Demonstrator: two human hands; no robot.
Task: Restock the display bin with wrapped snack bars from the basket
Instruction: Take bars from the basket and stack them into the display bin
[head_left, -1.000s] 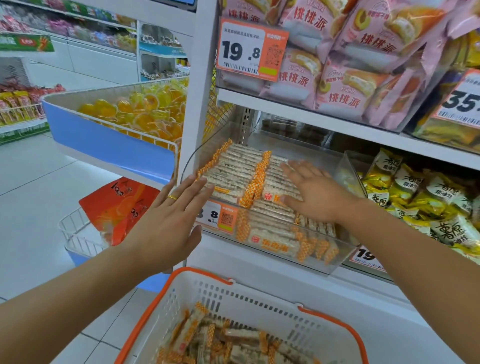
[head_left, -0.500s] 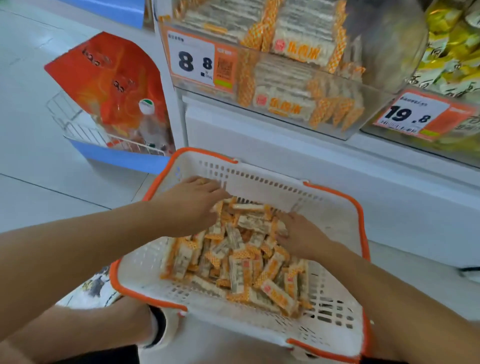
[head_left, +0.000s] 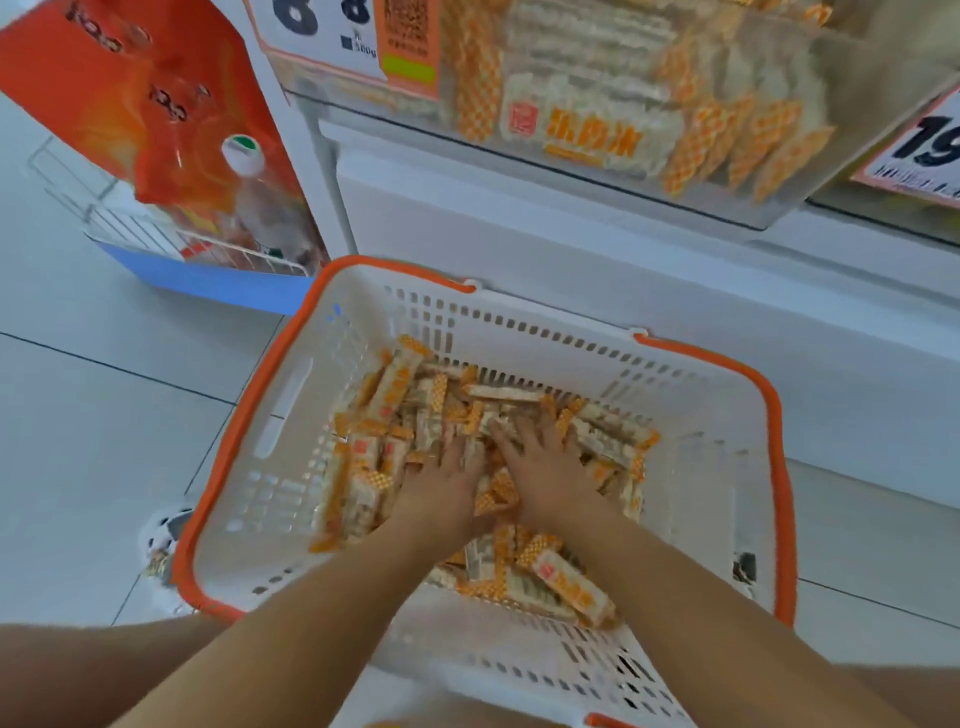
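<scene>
The display bin (head_left: 597, 104), a clear container on the shelf above, is seen already well stocked with wrapped snack bars (head_left: 592, 137) lying against its front wall, so a good part of the restocking is judged done. A sizeable loose heap of bars (head_left: 395, 410) is left in the white, orange-rimmed basket (head_left: 291, 415) on the floor below the bin, so several more loads are judged to be needed.

Both hands are set down in the middle of that heap, side by side. The left hand (head_left: 441, 488) is laid on the bars with its fingers pointing forward; the right hand (head_left: 550, 467) is spread over the pile just beside it. Whether any bars are gripped underneath cannot be told, since the fingertips are sunk among the wrappers.

On the bin's price tag (head_left: 337, 36) a large "8 8" and small print resembling "500g" are read, beside an orange code panel. A second tag (head_left: 919, 150) at the right edge shows "19". Orange characters are printed on the wrappers but are too blurred to be read. An orange bag (head_left: 135, 93) at the upper left carries illegible printing.
</scene>
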